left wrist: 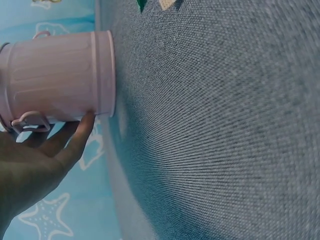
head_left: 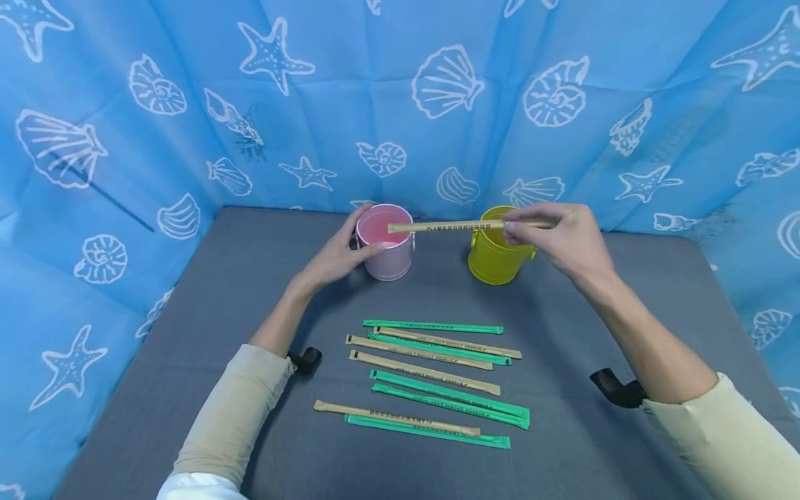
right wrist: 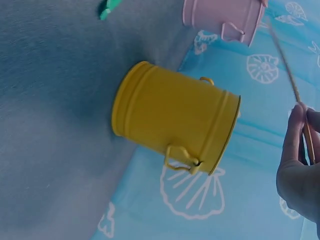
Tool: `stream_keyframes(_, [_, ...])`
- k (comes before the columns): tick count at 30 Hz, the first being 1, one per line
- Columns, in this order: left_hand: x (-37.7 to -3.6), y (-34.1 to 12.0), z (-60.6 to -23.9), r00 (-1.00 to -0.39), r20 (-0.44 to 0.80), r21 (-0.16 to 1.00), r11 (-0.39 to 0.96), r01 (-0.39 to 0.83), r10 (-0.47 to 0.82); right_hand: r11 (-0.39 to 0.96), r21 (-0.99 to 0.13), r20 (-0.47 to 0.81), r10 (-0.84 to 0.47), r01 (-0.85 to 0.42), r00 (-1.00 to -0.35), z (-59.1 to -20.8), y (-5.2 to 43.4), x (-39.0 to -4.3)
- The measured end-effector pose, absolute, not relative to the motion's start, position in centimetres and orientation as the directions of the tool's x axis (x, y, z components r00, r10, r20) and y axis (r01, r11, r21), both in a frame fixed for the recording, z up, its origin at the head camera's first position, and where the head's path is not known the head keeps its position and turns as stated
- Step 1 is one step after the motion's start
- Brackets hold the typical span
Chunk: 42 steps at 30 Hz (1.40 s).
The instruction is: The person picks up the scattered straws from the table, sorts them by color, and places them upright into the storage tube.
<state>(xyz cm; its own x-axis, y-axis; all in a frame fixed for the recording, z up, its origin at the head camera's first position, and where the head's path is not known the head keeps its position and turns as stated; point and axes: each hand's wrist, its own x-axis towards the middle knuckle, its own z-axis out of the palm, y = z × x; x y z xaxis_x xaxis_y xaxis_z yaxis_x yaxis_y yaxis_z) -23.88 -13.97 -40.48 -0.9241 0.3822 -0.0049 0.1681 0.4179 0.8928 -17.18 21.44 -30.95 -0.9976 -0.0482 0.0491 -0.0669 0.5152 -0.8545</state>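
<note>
My left hand holds the small pink bucket from its left side, thumb on the front rim; in the left wrist view the fingers lie against the pink bucket. My right hand pinches one end of a tan paper-wrapped straw, held level above the yellow bucket with its free end over the pink bucket's mouth. In the right wrist view the fingers grip the thin straw beside the yellow bucket.
Several tan and green wrapped straws lie in a loose row on the grey table in front of the buckets. A blue seashell-print cloth walls in the back and both sides.
</note>
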Motion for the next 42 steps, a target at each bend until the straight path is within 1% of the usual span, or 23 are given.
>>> stream_keyframes(8, [-23.8, -13.8, -40.4, -0.924, -0.001, 0.893, 0.416, 0.172, 0.384, 0.553, -0.827, 0.06, -0.093, -0.102, -0.994, -30.8, 19.7, -18.8])
stream_keyframes(16, [-23.7, -14.0, -40.7, -0.923, -0.003, 0.905, 0.394, 0.161, 0.384, 0.499, -0.861, 0.036, -0.128, -0.096, -0.991, -31.0, 17.9, -20.0])
stream_keyframes(22, [-23.7, -14.0, -40.8, -0.924, 0.004, 0.904, 0.394, 0.167, 0.382, 0.476, -0.871, 0.056, -0.148, -0.121, -0.987, -31.2, 17.2, -20.5])
stream_keyframes(26, [-23.8, -13.9, -40.8, -0.922, 0.011, 0.901, 0.396, 0.176, 0.386, 0.414, -0.901, 0.079, -0.141, -0.131, -0.987, -31.6, 16.9, -20.8])
stream_keyframes(29, [-23.8, -13.9, -40.8, -0.923, 0.009, 0.897, 0.405, 0.177, 0.384, 0.33, -0.932, 0.107, -0.137, -0.148, -0.985, -32.0, 16.4, -21.1])
stream_keyframes(30, [-23.8, -13.9, -40.8, -0.924, 0.008, 0.896, 0.408, 0.176, 0.382, 0.292, -0.944, 0.117, -0.138, -0.154, -0.983, -32.2, 16.2, -21.2])
stream_keyframes(33, [-23.8, -13.9, -40.8, -0.926, 0.004, 0.891, 0.418, 0.175, 0.378, 0.112, -0.98, 0.146, -0.147, -0.163, -0.978, -32.8, 15.4, -21.8])
stream_keyframes(36, [-23.8, -13.9, -40.9, -0.926, 0.002, 0.887, 0.427, 0.176, 0.378, -0.021, -0.986, 0.169, -0.145, -0.168, -0.975, -33.3, 14.8, -22.2])
stream_keyframes(38, [-23.8, -13.8, -40.9, -0.926, 0.001, 0.886, 0.43, 0.177, 0.378, -0.05, -0.982, 0.188, -0.138, -0.182, -0.972, -33.7, 14.4, -22.5])
stream_keyframes(42, [-23.7, -13.8, -40.8, -0.927, 0.004, 0.888, 0.425, 0.175, 0.374, -0.027, -0.978, 0.209, -0.111, -0.207, -0.972, -34.3, 13.7, -22.9])
